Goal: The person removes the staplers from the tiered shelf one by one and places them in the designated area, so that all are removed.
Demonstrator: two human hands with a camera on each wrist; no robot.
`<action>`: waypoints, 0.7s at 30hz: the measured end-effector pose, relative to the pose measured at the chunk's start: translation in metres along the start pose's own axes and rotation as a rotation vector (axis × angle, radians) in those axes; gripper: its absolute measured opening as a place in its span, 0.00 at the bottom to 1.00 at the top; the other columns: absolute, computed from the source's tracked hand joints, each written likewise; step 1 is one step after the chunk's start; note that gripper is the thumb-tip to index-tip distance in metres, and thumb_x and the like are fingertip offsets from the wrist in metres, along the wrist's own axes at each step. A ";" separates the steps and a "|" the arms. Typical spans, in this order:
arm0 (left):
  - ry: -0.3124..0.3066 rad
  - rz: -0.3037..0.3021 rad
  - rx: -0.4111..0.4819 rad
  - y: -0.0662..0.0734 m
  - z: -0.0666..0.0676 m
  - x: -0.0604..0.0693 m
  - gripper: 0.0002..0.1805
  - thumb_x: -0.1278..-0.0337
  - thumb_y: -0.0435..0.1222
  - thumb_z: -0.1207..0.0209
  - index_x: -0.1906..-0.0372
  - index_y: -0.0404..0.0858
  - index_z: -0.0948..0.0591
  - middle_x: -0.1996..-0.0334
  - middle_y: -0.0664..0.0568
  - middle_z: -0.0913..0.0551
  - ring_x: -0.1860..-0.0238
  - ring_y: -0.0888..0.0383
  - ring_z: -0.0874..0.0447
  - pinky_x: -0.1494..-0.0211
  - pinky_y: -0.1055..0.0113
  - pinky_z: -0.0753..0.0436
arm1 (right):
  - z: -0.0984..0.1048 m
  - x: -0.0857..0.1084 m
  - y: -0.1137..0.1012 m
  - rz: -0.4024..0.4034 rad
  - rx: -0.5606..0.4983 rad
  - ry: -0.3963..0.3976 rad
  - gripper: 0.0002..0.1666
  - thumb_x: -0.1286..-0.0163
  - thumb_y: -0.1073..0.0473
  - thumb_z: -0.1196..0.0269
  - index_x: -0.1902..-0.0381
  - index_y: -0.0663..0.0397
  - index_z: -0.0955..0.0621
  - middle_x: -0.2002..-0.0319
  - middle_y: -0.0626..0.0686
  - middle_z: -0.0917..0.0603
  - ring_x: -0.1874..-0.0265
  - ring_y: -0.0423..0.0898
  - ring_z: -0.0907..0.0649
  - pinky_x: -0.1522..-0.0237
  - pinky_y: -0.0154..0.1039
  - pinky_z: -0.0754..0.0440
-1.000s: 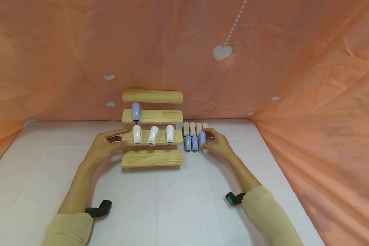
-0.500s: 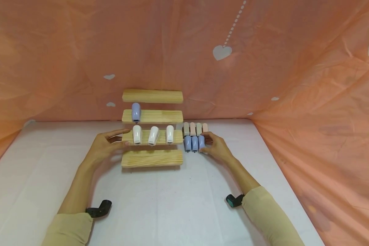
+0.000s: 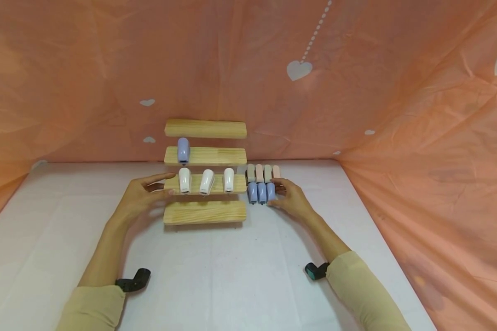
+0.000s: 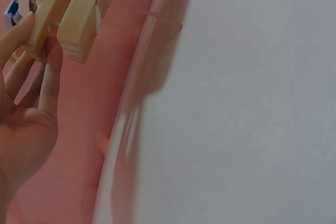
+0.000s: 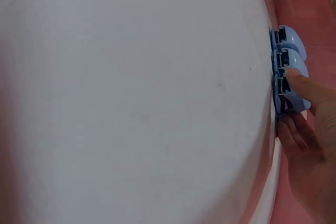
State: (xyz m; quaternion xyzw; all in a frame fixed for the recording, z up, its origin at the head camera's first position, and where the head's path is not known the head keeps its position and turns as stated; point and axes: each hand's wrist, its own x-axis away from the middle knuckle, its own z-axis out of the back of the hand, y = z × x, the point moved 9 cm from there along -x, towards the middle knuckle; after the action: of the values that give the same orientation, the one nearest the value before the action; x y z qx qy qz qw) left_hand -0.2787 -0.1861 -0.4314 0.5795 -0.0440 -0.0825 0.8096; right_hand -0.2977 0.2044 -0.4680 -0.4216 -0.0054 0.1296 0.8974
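Note:
My left hand [image 3: 138, 197] pinches the left end of the third board of a tiered wooden rack [image 3: 205, 213], thumb on one face and fingers on the other in the left wrist view. Three white mini staplers [image 3: 207, 182] stand on that board. A lilac-blue mini stapler [image 3: 183, 150] is on the board above, at its left. Right of the rack, three blue mini staplers [image 3: 262, 193] form a row on the table. My right hand [image 3: 291, 197] holds the rightmost blue stapler [image 5: 296, 100] between thumb and fingers, beside the other two.
Behind the blue row, several grey-green and pink staplers [image 3: 259, 173] stand in line. The white-covered table [image 3: 232, 276] ends at an orange curtain [image 3: 248, 69] with white hearts at the back and sides. Black wrist cameras [image 3: 134, 281] sit on both forearms.
My right hand has lowered the third blue stapler to the table, in line with the other two blue ones. The left hand keeps its grip on the rack.

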 end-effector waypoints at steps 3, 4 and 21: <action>0.000 -0.001 0.011 -0.001 -0.001 -0.001 0.32 0.44 0.42 0.29 0.34 0.37 0.23 0.44 0.57 0.20 0.48 0.61 0.23 0.50 0.77 0.23 | 0.007 0.001 -0.003 0.019 -0.005 0.037 0.40 0.47 0.66 0.23 0.36 0.63 0.26 0.44 0.61 0.20 0.45 0.56 0.19 0.40 0.44 0.22; -0.001 -0.002 0.011 -0.001 -0.001 -0.001 0.32 0.44 0.41 0.29 0.34 0.37 0.23 0.43 0.55 0.20 0.48 0.61 0.23 0.50 0.77 0.23 | 0.009 0.001 -0.004 0.029 -0.009 0.050 0.39 0.47 0.67 0.23 0.37 0.63 0.25 0.45 0.61 0.20 0.45 0.55 0.19 0.40 0.45 0.22; -0.012 -0.035 -0.003 0.003 -0.002 -0.001 0.31 0.43 0.41 0.30 0.34 0.37 0.23 0.40 0.48 0.22 0.49 0.62 0.23 0.50 0.78 0.23 | 0.023 -0.019 -0.061 0.218 -0.213 0.135 0.32 0.43 0.73 0.27 0.40 0.71 0.24 0.47 0.70 0.20 0.46 0.61 0.20 0.41 0.43 0.21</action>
State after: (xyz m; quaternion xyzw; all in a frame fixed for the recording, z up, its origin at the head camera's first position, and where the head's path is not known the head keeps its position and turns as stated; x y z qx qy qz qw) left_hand -0.2787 -0.1835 -0.4292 0.5783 -0.0385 -0.1002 0.8087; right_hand -0.3050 0.1796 -0.4050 -0.5201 0.0868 0.1961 0.8267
